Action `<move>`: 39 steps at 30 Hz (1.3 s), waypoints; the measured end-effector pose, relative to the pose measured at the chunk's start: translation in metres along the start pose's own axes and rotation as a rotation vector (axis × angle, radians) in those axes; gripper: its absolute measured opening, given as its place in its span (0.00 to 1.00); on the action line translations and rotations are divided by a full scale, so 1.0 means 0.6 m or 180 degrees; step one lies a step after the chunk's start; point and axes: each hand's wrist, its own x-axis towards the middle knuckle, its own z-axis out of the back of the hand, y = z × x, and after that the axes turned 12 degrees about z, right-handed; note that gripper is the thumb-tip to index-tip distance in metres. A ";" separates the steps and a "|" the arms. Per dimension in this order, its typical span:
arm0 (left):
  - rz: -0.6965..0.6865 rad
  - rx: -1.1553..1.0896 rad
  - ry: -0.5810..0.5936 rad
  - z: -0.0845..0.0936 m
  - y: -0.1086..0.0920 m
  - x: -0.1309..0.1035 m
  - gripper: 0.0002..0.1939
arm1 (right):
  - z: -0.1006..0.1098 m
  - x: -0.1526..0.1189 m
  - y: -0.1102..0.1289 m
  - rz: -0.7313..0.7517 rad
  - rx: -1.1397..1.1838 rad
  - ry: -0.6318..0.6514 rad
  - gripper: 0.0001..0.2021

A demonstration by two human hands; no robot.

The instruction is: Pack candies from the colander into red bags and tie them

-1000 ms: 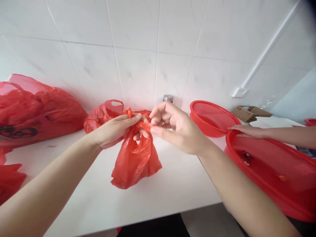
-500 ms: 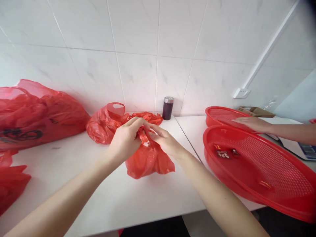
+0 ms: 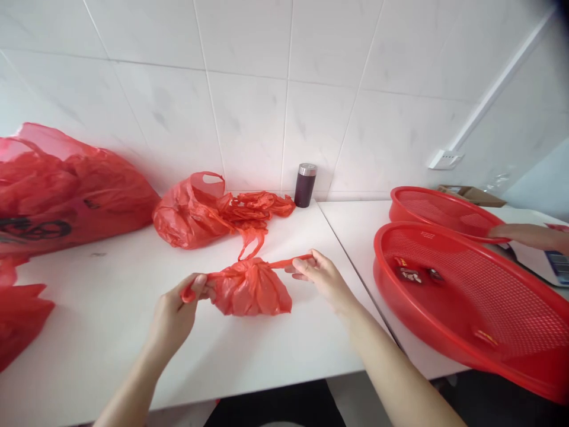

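Left hand (image 3: 171,317) and right hand (image 3: 326,279) have separated, gripping opposite handles (image 3: 284,263) of the red carrier bag (image 3: 253,292), centre; knot (image 3: 252,264) apparently formed, tightness unconfirmed.

Bright, diffuse, slightly soft focus.

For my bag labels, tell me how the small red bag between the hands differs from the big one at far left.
The small bag is gathered shut, its ends pulled out sideways; the big bag bulges loosely, untouched. The big bag bears black markings; the small bag shows none. Both are thin red plastic.
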 end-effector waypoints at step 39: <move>-0.0147 0.2926 0.0252 -0.136 -0.027 0.132 0.14 | 0.018 0.064 -0.144 0.0406 -0.3804 0.0290 0.04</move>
